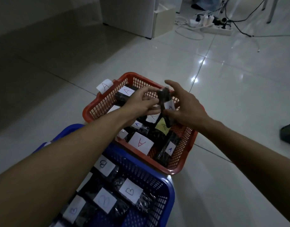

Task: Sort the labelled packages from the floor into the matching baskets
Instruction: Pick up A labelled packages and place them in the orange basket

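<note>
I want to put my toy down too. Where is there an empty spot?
Bare tile floor stretches right of the red plastic basket, up to the small dark box, and left of it too. Both the red one and the blue plastic basket are packed with labelled packages, and both hands hover over the red one.
</note>
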`<state>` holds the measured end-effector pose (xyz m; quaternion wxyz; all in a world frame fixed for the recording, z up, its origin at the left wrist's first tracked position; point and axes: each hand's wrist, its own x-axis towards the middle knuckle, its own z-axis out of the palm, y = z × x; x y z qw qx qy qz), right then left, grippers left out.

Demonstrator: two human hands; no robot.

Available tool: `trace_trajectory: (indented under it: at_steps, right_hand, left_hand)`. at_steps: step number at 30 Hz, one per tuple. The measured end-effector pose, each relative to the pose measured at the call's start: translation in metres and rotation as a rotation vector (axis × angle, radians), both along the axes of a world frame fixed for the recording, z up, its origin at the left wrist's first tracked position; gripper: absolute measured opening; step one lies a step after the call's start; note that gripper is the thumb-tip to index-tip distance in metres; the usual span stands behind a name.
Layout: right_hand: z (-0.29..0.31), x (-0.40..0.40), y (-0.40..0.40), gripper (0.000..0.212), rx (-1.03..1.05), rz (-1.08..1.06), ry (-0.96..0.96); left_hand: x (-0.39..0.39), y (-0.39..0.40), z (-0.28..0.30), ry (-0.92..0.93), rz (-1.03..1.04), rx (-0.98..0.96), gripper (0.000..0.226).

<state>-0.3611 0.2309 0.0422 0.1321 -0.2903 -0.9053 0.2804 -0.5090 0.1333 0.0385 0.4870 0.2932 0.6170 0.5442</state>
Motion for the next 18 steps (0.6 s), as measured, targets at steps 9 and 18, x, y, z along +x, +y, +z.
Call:
trace_trajectory:
  at_steps: [9,18]
  right_hand:
    - [-0.013,0.006,0.024,0.064,0.001,-0.253,-0.159]
    - [-0.014,0.001,0.023,0.060,0.015,-0.328,-0.385]
  left_hand:
    - [0.014,0.009,-0.021,0.406,-0.160,-0.094,0.030]
    - [0.022,-0.001,-0.033,1.085,-0.560,-0.195,0.032]
